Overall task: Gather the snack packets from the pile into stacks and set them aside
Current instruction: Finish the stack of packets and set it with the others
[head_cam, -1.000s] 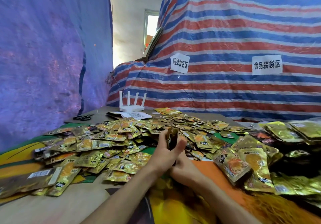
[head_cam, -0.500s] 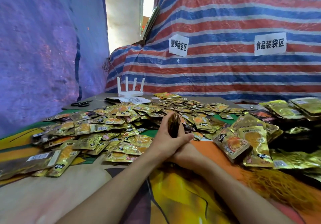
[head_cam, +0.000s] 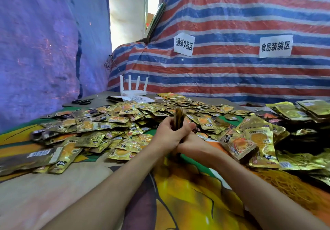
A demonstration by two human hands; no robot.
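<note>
While both forearms reach in from the bottom edge, the head view shows the left hand [head_cam: 167,137] raised above the tabletop [head_cam: 44,194], its fingers and thumb curled around a slim stack of snack packets [head_cam: 179,121] standing on edge. The right hand [head_cam: 192,145] sits just below, touching the left; its fingers are hidden, so their grip cannot be told. A wide pile of gold packets [head_cam: 110,128] spreads behind. Neater heaps of packets [head_cam: 292,112] lie far right. A white router [head_cam: 133,91] and scissors [head_cam: 82,102] sit at the back.
</note>
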